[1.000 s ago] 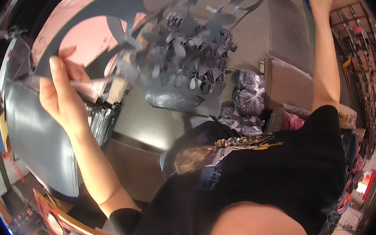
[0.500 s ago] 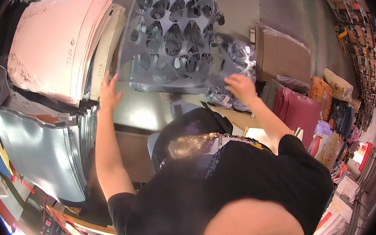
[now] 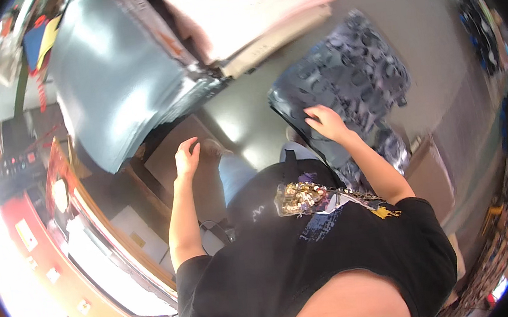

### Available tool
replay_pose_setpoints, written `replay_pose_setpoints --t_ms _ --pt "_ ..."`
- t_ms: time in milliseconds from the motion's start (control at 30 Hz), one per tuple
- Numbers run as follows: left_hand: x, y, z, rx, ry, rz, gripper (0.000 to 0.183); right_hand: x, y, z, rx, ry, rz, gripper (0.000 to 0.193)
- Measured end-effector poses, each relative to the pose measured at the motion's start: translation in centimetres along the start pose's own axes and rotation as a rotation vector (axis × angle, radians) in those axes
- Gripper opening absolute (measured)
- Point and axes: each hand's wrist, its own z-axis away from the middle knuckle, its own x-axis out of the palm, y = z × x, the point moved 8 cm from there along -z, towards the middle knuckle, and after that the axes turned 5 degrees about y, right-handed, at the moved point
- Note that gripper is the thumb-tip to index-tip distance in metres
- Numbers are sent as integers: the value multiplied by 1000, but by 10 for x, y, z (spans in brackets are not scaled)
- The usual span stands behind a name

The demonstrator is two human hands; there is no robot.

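Note:
A pile of dark grey sheets with cut-out holes (image 3: 353,78) lies on the floor ahead of me, slightly right. My right hand (image 3: 327,123) hovers in front of its near edge, fingers loosely bent and apart, apparently holding nothing. My left hand (image 3: 187,159) is in the air over the brown board near my feet, thumb and fingers apart with nothing between them. It is nearest to the stack of shiny grey sheets (image 3: 121,79) on the left. Behind that stack is a pile of pale pink sheets (image 3: 263,2) with a cream sheet (image 3: 276,41) beneath.
A clear plastic-wrapped bundle (image 3: 391,148) sits right of the cut-out sheets, with a brown flat stack (image 3: 431,172) beyond it. At left are an orange-red machine (image 3: 42,240) and a dark control box with buttons (image 3: 19,169). Crowded shelving (image 3: 495,245) lines the right edge.
My view has turned left, bringing the machine in. The top cut-out sheet, at my hands before, now lies with the pile. My hands have come away from its edge.

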Motion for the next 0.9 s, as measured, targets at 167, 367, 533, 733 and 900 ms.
replay_pose_setpoints --t_ms 167,367,533,733,900 --pt "-77 -16 -24 39 155 132 20 83 -179 -164 -202 76 -530 45" --pt "-177 -77 -38 0 207 225 18 147 -244 -269 -2 305 -81 66" --pt "-232 -123 -43 -347 269 485 19 127 -244 -273 300 176 -274 42" --pt "-234 -143 -62 -519 299 935 20 125 -405 -307 -82 -163 -259 40" --pt "-283 -88 -121 47 399 1005 89 184 -616 -276 -988 -459 -350 38"
